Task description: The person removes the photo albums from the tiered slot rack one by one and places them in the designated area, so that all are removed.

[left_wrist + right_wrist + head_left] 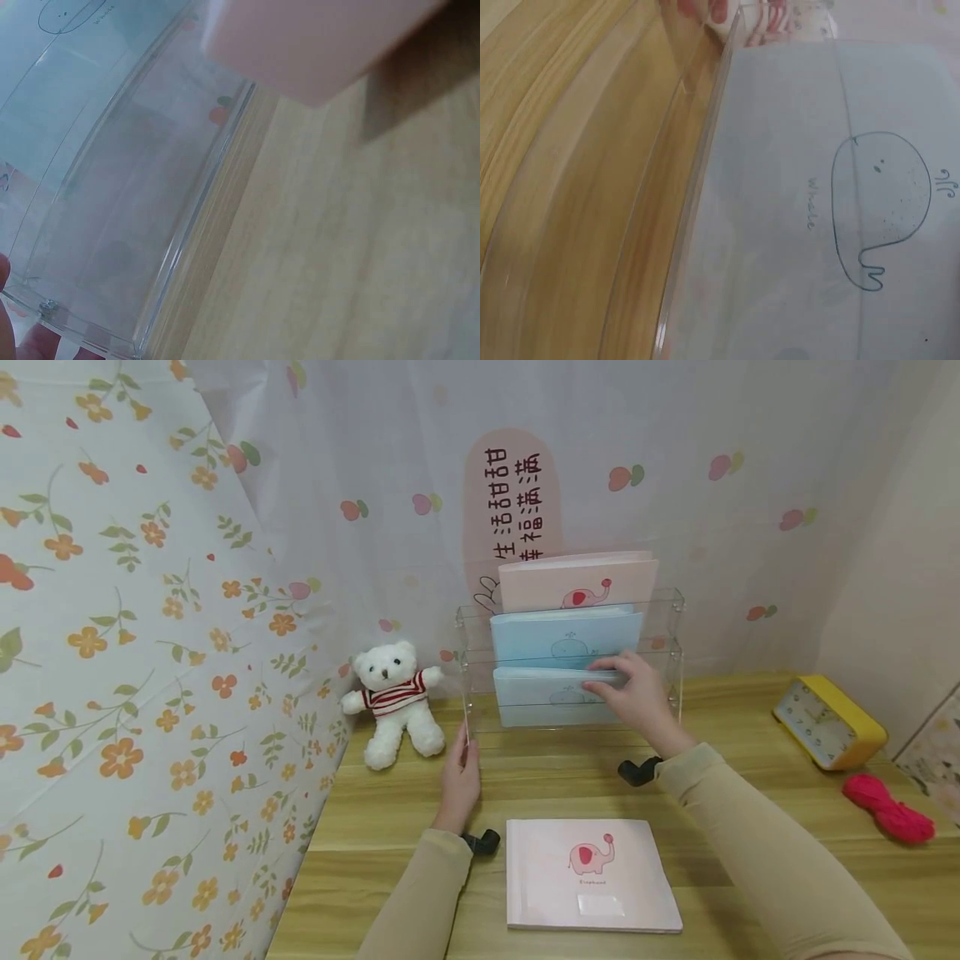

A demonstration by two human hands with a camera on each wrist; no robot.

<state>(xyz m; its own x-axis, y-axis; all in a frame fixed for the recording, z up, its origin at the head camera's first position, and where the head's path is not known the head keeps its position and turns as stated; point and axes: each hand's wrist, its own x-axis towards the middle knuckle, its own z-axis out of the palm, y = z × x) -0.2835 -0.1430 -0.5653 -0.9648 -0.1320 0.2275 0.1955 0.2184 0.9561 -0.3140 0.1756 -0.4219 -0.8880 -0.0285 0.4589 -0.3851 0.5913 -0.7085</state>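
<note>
Clear acrylic tiered rack (477, 632) stood on the wood-grain counter (352, 877), pale-blue whale-printed booklet (528, 697) held upright in its front tier, booklet's upper right edge pinched by the right grip (640, 697), rack's left edge held by the left grip (459, 781).

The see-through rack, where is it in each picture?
Head: the see-through rack stands right of centre.
Left wrist: it slants across the left side.
Right wrist: its clear edge runs steeply from top to bottom, left of the whale drawing.
Shared landmark: the wooden table, in all three.
</note>
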